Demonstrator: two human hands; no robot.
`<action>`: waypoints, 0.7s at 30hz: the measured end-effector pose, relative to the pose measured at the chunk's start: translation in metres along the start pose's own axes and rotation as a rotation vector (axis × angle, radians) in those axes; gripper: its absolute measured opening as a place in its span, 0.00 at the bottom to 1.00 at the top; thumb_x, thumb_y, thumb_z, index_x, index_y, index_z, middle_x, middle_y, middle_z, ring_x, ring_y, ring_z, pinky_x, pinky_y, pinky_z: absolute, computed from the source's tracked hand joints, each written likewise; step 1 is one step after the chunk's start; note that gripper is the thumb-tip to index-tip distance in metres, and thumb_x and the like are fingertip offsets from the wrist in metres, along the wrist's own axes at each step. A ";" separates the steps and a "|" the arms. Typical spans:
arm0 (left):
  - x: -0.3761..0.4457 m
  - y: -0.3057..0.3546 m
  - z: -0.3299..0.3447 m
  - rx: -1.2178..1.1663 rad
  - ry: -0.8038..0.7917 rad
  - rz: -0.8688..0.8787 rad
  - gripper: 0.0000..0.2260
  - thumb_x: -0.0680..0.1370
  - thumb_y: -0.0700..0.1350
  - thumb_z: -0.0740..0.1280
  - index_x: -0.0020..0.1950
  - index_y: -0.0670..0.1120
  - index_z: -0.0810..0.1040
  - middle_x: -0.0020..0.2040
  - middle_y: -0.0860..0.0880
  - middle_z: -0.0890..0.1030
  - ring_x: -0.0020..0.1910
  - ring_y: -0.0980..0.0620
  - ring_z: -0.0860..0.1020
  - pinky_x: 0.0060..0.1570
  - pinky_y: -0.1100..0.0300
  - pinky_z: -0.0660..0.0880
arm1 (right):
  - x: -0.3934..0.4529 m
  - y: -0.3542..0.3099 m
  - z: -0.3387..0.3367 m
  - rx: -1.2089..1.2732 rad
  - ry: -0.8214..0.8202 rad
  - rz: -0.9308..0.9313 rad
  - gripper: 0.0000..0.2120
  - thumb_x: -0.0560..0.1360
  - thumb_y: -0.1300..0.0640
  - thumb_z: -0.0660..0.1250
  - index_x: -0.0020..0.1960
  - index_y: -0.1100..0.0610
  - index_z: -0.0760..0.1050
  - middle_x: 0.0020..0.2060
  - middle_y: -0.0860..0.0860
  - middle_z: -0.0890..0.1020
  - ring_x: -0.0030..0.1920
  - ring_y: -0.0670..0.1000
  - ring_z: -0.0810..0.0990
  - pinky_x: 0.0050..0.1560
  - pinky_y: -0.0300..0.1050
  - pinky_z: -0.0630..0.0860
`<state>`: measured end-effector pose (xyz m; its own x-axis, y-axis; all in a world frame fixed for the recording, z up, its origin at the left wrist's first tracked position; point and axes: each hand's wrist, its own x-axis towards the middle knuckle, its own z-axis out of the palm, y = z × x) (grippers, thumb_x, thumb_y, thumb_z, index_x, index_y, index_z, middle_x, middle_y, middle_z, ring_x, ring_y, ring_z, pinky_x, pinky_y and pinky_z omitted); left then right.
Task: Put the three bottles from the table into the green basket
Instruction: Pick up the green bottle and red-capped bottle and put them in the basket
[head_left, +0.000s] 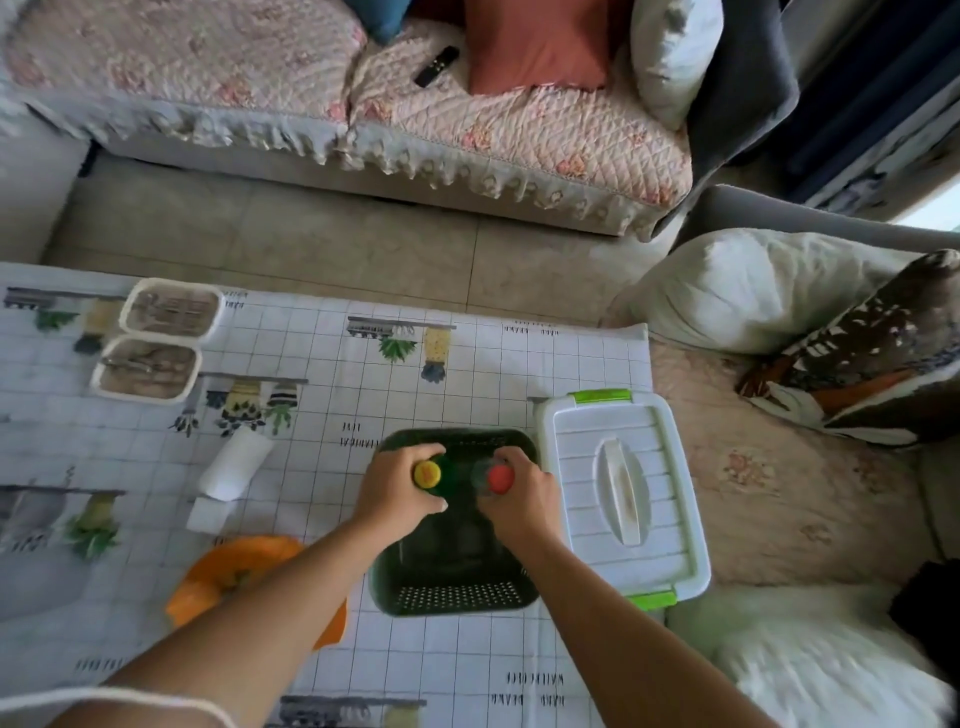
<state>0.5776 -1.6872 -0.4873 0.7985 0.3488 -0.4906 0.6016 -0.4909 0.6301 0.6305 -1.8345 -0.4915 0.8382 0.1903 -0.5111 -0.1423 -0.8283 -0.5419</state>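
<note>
The dark green basket (457, 597) stands on the table a little right of centre. My left hand (395, 488) is closed around a bottle with a yellow cap (427, 474), held upright over the basket's far half. Beside it, my right hand (524, 493) grips a bottle with a red cap (501, 478), also upright over the basket. Both bottle bodies are mostly hidden by my hands and the dark basket interior. A white bottle (236, 462) lies on its side on the tablecloth, left of the basket.
A white lidded box with green latches (623, 493) sits tight against the basket's right side. An orange bowl (244, 577) is under my left forearm. Two white trays (156, 338) sit at the far left. A sofa runs beyond the table.
</note>
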 end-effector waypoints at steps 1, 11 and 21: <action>0.001 -0.002 0.001 0.000 0.004 -0.007 0.30 0.63 0.40 0.80 0.63 0.50 0.76 0.60 0.49 0.80 0.61 0.48 0.76 0.59 0.55 0.71 | 0.000 -0.001 -0.001 0.010 0.001 0.010 0.22 0.70 0.59 0.75 0.61 0.49 0.74 0.48 0.49 0.81 0.44 0.48 0.76 0.44 0.41 0.74; 0.010 -0.008 0.007 -0.058 -0.016 -0.004 0.35 0.60 0.43 0.81 0.66 0.48 0.74 0.62 0.47 0.79 0.62 0.46 0.75 0.63 0.50 0.71 | 0.010 -0.011 -0.004 -0.011 -0.064 -0.004 0.23 0.71 0.59 0.74 0.64 0.51 0.73 0.51 0.51 0.82 0.45 0.49 0.75 0.46 0.40 0.70; 0.004 -0.006 -0.011 0.045 -0.130 -0.098 0.45 0.63 0.38 0.79 0.74 0.47 0.59 0.71 0.43 0.69 0.70 0.41 0.67 0.65 0.44 0.69 | -0.013 -0.018 -0.004 0.145 -0.058 0.253 0.43 0.67 0.57 0.79 0.75 0.55 0.60 0.64 0.56 0.76 0.65 0.58 0.73 0.64 0.53 0.72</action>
<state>0.5773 -1.6749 -0.4862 0.7249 0.2922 -0.6239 0.6726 -0.4958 0.5493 0.6242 -1.8241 -0.4728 0.7356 0.0206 -0.6771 -0.4205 -0.7699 -0.4801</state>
